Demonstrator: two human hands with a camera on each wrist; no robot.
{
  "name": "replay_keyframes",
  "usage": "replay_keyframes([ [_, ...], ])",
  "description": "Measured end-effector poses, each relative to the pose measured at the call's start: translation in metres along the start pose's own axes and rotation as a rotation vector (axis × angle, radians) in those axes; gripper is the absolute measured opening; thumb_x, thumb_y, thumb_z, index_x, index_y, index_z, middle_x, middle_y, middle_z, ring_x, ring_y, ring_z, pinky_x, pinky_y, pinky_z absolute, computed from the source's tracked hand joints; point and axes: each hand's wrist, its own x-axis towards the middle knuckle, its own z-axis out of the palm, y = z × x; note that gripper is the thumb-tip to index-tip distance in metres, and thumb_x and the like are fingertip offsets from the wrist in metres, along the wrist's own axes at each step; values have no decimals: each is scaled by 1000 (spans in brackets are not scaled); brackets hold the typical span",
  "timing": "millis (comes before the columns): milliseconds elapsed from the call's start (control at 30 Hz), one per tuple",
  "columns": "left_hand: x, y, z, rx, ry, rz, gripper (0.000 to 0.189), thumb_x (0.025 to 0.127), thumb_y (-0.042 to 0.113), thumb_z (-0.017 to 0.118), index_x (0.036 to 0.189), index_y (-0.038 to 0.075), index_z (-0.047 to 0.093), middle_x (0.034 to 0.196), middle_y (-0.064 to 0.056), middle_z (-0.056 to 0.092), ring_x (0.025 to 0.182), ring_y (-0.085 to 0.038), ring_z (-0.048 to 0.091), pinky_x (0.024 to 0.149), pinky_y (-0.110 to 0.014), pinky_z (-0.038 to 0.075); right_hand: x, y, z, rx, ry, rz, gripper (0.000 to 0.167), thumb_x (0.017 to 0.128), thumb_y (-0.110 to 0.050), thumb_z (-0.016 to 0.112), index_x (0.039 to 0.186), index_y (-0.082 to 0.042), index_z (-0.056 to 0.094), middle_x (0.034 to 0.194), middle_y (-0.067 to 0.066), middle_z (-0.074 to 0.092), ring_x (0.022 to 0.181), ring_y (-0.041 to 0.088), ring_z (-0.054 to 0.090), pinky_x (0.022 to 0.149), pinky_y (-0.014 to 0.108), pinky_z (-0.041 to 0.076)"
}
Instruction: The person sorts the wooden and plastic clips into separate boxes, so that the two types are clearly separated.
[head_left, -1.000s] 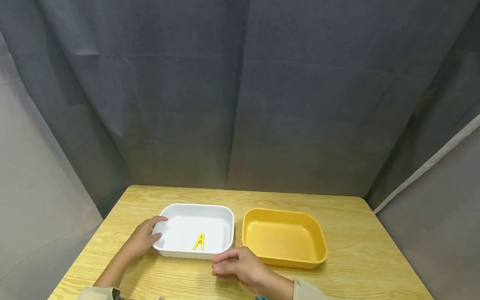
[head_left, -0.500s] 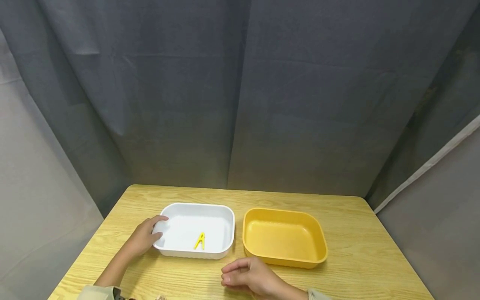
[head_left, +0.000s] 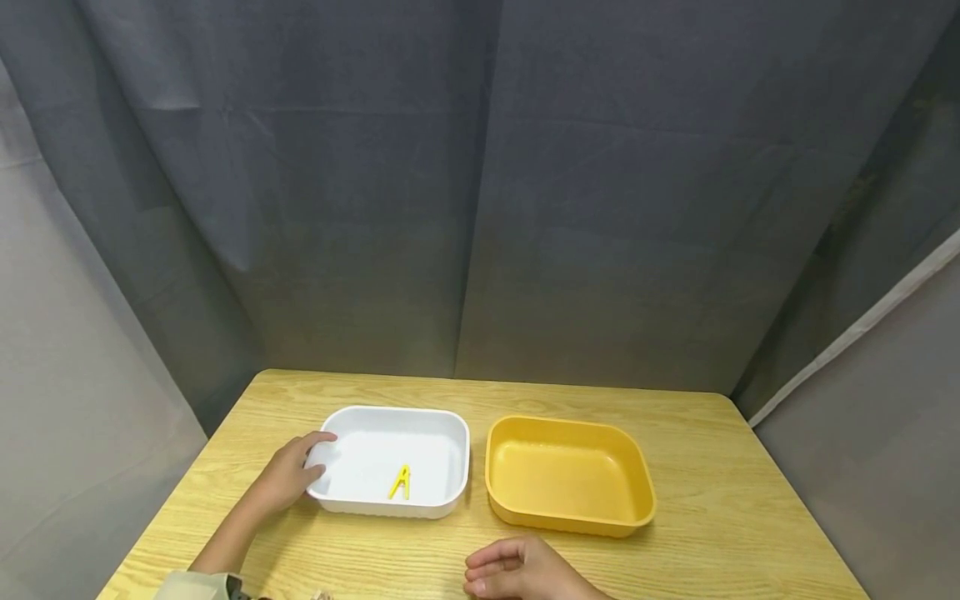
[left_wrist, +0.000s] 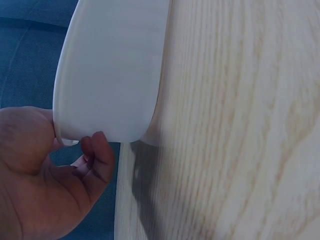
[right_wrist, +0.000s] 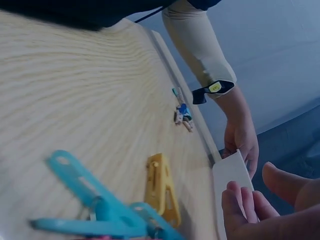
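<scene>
My left hand (head_left: 285, 477) grips the left end of a white plastic tray (head_left: 375, 507), thumb and fingers at the rim. In the left wrist view, fingertips touch the outer wall of the tray (left_wrist: 110, 75). A yellow clothespin (head_left: 401, 482) lies inside it, toward the front. Nothing shows in my right hand (head_left: 528, 571), which is over the front of the table with fingers loosely bent. The right wrist view has its thumb apart from the fingers. Below that hand lie teal clothespins (right_wrist: 92, 190) and a tan-yellow clothespin (right_wrist: 159, 185).
A deep yellow tray (head_left: 570, 483) stands to the right of the white one, a narrow gap between them. Several small items (right_wrist: 183, 112) lie by the table's edge, too blurred to tell apart. Grey curtains (head_left: 375, 208) hang behind the wooden table (head_left: 712, 500).
My right hand has drawn away from the white tray's front corner, moving right and toward the table's near edge. My left hand and both trays have barely moved.
</scene>
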Motion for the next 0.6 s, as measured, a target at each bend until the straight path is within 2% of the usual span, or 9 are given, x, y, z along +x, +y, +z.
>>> replay_keyframes([
  [233,0,1,0,-11,-3,-4,46,94,-7,62,140,0,56,136,-33,53,102,-32,60,68,-32,54,-5,16,-6,-25,6,10,30,92,-7,73,117,7,70,106,13,76,100,23,74,85,31,59],
  [433,0,0,0,-9,-3,-6,46,95,-7,62,140,1,56,136,-33,53,101,-31,60,67,-31,53,-7,21,-8,-63,4,38,28,91,-13,77,115,2,73,104,7,77,97,18,72,88,30,57],
  [600,0,-1,0,-27,-11,-8,47,95,-6,62,141,1,55,135,-32,54,91,-25,61,61,-30,53,-8,27,-10,-63,-7,38,29,91,-14,77,115,1,73,102,3,76,96,14,71,87,29,57],
])
